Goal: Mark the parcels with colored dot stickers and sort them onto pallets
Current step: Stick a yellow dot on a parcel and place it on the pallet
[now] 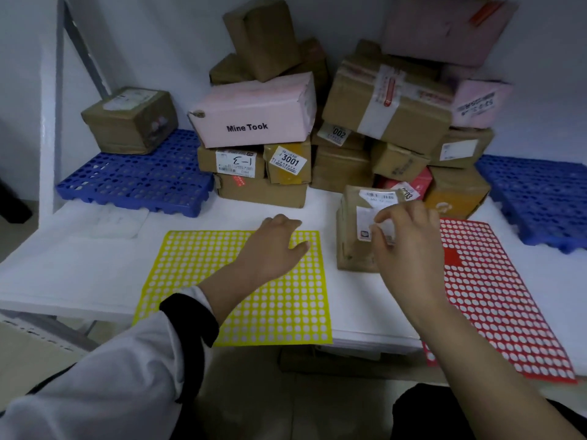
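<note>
Behind the yellow sticker sheet (190, 274) and off its left corner, a blue pallet (133, 182) on the white counter (79, 265), bearing one brown box (130, 120). Flat at the counter's near edge, the sheet itself, a grid of white circles. On its top right part, the left grip (273, 246), palm down, fingers straight and apart, clamped on nothing; behind it a white sleeve (127, 376) with a black cuff. Straight behind the sheet, a pile of parcels (381, 100) against the wall: a pink box (254, 109) printed "Mine Took" atop brown cartons (232, 160) labelled "1-3" and "3001", with more brown and pink boxes stacked to the right. Just right of the sheet, apart from it, a small brown parcel (352, 246) upright on the counter, a white label (365, 223) on its face. Against that label, the right grip (409, 246), fingers curled, thumb and forefinger close together; blurred, so cannot tell whether pinching anything. Further right of the sheet, beyond the parcel, a red sticker sheet (495, 296), its near end overhanging the counter edge. Behind that, farthest right, a second blue pallet (540, 198)
</note>
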